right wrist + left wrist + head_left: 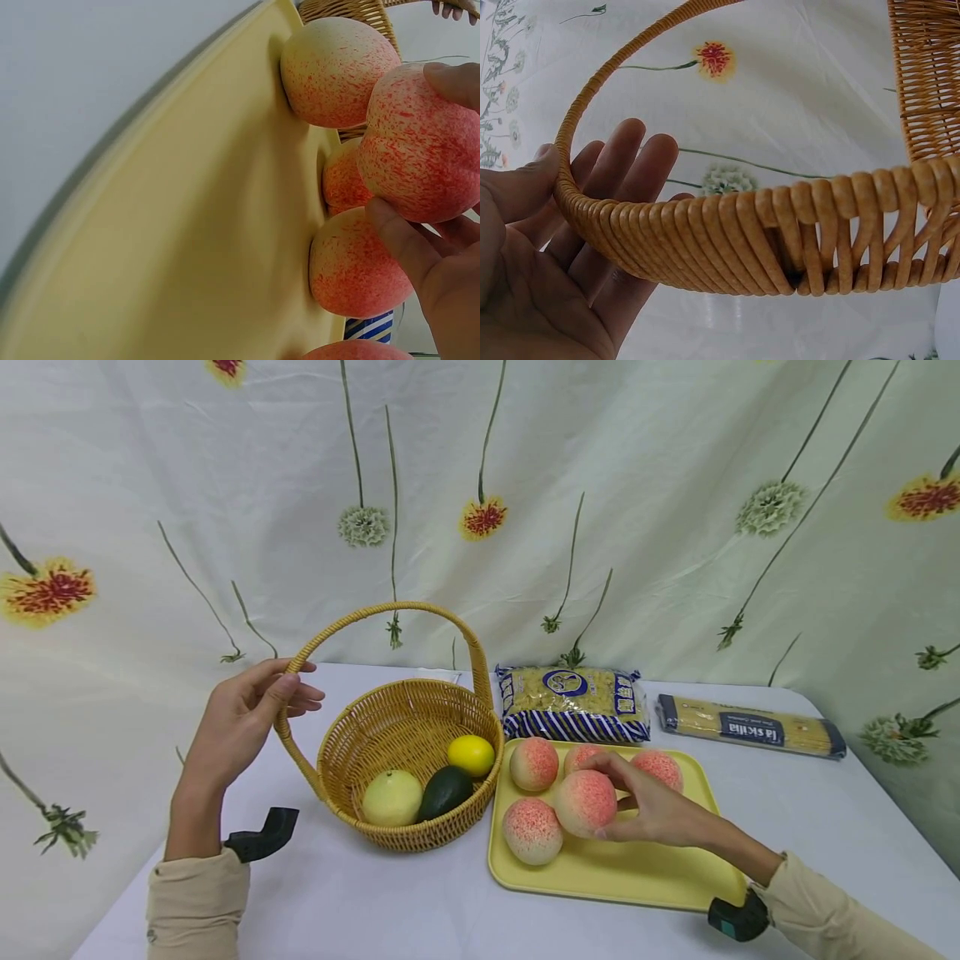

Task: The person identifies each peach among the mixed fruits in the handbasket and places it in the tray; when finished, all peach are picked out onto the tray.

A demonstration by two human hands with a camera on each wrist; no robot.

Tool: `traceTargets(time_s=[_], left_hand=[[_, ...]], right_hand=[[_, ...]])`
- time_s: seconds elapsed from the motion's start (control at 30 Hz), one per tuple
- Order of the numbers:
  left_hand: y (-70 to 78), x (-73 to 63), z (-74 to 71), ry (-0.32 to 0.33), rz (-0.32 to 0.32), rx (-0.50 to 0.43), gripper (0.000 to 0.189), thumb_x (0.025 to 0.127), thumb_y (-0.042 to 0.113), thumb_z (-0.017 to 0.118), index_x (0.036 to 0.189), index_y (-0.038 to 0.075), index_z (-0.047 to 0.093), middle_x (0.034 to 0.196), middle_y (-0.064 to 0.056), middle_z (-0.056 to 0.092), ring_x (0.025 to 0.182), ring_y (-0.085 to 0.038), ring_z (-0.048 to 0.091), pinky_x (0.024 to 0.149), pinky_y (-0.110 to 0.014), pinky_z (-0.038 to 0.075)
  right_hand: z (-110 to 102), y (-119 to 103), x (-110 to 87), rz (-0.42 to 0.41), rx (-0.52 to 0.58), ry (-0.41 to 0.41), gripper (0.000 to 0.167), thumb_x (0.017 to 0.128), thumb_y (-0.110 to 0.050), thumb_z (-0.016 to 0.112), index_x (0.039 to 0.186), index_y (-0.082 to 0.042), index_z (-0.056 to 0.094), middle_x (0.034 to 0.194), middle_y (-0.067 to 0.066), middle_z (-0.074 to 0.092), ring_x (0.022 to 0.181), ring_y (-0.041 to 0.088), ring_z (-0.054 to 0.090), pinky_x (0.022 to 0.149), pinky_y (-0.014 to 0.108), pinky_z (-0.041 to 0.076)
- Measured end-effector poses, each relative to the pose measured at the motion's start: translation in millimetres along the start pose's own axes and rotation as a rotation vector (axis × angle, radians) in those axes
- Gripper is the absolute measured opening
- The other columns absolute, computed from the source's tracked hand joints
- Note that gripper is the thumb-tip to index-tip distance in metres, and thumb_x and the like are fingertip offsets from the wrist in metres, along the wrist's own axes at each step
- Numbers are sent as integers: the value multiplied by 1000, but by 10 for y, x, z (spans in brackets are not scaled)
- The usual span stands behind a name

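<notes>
A wicker basket [405, 693] with a tall arched handle [386, 607] stands on the table, with a pale round fruit [392, 797], a dark avocado [446, 792] and a yellow lemon [471, 755] inside. My left hand [243, 710] holds the left side of the handle, thumb on one side and fingers [641, 165] on the other. Over the yellow tray [600, 893], my right hand [652, 802] grips a peach [424, 142] between thumb and fingers, raised above the tray floor. Several other peaches, one of them [532, 832] at the front left, sit on the tray.
Behind the tray lies a blue-and-clear bag of pasta [573, 702]. A long packet of spaghetti [750, 727] is at the back right. A white curtain [660, 527] with printed flowers hangs behind the white-covered table [360, 910].
</notes>
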State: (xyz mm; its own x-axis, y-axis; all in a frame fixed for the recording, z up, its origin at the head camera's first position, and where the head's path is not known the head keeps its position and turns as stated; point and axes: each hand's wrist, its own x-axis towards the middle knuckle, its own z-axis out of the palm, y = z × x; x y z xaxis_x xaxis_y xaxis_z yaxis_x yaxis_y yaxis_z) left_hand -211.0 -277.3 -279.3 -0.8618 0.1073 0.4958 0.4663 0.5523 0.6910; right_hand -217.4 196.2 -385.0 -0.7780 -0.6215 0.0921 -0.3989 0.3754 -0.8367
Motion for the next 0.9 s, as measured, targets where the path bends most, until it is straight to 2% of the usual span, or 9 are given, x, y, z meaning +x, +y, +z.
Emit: traceTargets(time_s=[0.23,0.47,0.9], left_hand=[[-8,8,3,-1,7,-1,29,101,16,49,123,1,58,91,3,72,83,-4,69,73,-16,55],[-7,-1,5,-1,7,1,28,101,16,49,123,0,58,90,5,71,83,-4,69,73,-16,55],[-1,-2,2,3,5,6,29,101,17,49,123,0,57,90,4,71,83,-3,69,73,-17,56]], right_hand=[[-8,56,-36,28,9,-10,65,79,-22,78,132,-14,42,129,7,52,119,28,52,87,30,54],[12,137,-82,7,41,-56,61,80,-17,75,132,-14,43,128,8,52,115,15,54,87,32,54],[29,186,-132,-1,24,-90,64,77,-17,78,131,-19,44,128,3,53,116,19,53,86,34,53]])
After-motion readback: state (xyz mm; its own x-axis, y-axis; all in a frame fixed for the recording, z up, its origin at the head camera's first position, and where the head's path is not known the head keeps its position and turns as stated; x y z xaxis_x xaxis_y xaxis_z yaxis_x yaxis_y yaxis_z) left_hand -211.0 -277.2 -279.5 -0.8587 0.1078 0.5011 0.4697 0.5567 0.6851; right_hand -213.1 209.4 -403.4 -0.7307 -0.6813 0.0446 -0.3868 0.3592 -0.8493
